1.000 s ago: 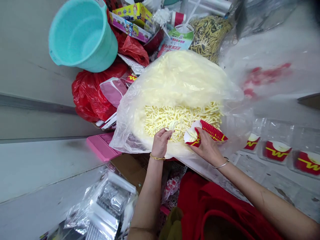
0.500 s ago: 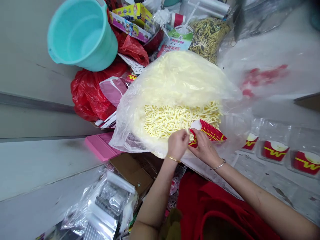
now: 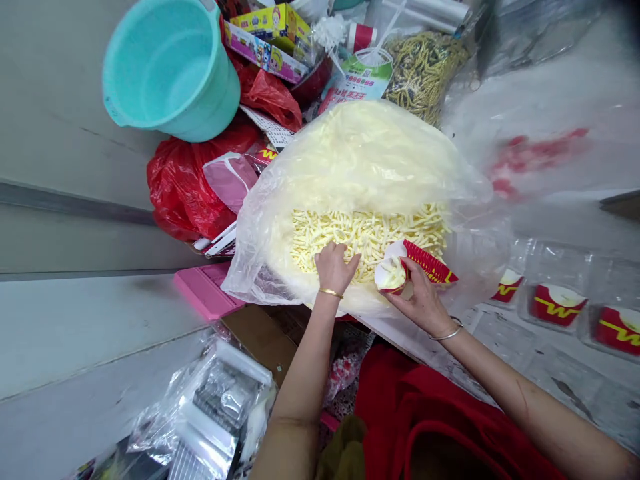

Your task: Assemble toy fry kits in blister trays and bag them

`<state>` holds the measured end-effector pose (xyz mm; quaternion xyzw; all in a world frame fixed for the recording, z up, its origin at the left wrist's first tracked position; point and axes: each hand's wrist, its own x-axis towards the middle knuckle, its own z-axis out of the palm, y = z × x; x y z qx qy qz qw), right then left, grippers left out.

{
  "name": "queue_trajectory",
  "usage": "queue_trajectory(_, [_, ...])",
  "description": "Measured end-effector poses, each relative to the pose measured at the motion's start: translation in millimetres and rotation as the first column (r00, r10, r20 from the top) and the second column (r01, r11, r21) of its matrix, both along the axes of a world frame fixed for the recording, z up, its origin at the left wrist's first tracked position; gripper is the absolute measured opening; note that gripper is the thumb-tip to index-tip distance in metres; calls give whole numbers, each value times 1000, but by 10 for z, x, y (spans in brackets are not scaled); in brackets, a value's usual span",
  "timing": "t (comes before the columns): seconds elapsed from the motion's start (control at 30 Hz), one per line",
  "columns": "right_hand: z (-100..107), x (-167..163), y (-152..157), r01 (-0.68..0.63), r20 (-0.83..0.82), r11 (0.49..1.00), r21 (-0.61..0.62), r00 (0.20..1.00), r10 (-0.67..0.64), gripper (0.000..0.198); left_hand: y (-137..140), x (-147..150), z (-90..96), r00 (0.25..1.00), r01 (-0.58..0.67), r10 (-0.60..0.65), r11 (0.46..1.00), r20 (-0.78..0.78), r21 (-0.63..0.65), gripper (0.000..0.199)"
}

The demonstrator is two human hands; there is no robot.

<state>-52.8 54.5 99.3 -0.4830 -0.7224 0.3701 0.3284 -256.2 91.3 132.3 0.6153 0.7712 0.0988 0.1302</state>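
Note:
A large clear plastic bag (image 3: 370,143) lies spread open, full of pale yellow fry-shaped pieces (image 3: 370,230). My left hand (image 3: 336,267) is over the near left part of the pieces, fingers apart and thumb out; I see nothing held in it. In my right hand (image 3: 419,297) is a red and white fry carton (image 3: 389,273), its mouth tilted toward the left hand. Some pale pieces show inside that carton. Just behind the right hand, a stack of red fry cartons (image 3: 430,261) rests on the pieces.
Clear boxes with red cartons (image 3: 559,303) line the right side. A turquoise bucket (image 3: 170,73) stands at upper left beside a red plastic bag (image 3: 187,187). A pink lid-like piece (image 3: 207,290) and cardboard (image 3: 257,340) lie left. Behind is a bag of cords (image 3: 425,73).
My left hand has moved left, away from the carton, and its fingers have spread. The carton in my right hand now shows its mouth wider open. The view has shifted slightly.

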Motion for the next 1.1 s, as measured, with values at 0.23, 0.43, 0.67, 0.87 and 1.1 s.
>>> queue_trajectory(0.23, [-15,52,-63,11,11,999,-44,1000,-10,75,45,127,-267,907,-272,253,962,336,12,5])
queue_trajectory(0.43, [16,57,-3,26,31,999,-28,999,-25,74,-74,-58,-21,388,-440,315,889,866,-126,17])
queue_trajectory(0.67, [30,-1,-1,1,14,1000,-11,1000,-1,74,-79,-175,-29,358,-485,366,859,859,-163,14])
queue_trajectory(0.87, [24,14,-23,-9,32,1000,-12,999,9,74,-89,-226,128,91,-436,395,841,914,-320,24])
queue_trajectory(1.1, [59,-8,-28,-41,46,999,10,998,41,71,-132,-222,133,68,-409,473,816,878,-408,28])
